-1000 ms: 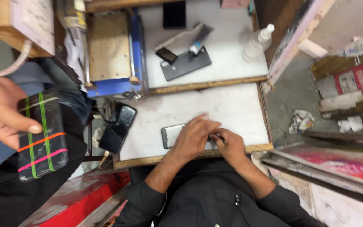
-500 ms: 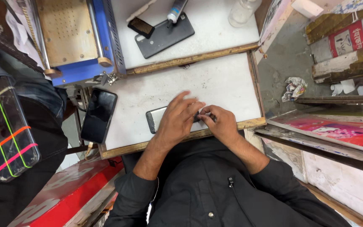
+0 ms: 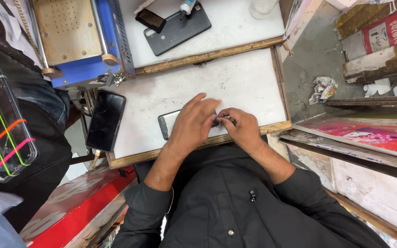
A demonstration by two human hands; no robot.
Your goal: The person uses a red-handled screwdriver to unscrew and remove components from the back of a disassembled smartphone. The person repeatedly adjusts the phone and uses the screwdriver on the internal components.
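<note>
- The grey phone [image 3: 168, 123] lies flat on the white worktop [image 3: 249, 78], near its front wooden edge, just before the person's body. Most of the phone is hidden under the hands; only its left end shows.
- The left hand [image 3: 191, 123] rests flat on top of the phone, fingers spread and pressing down. It does not close around anything; it only pins the phone to the worktop.
- The right hand [image 3: 240, 126] is pinched narrow, thumb and fingers closed on something small and dark at the right end of the phone. What this small thing is, I cannot tell; it is too small in the picture.
- In my judgement, to do this step well the left hand should keep an even pressure, so that the phone does not slide on the smooth worktop while the right hand works.
- The right hand's pinch should be light and steady, I think, because a small part can slip away and fall over the wooden edge, which is very near.
- A black phone [image 3: 105, 120] lies at the left edge of the worktop, well apart from the hands, and it seems better to leave it there.
- At the far left another person's hand holds a phone wrapped in coloured rubber bands [image 3: 3, 124]; it is not part of this work.
</note>
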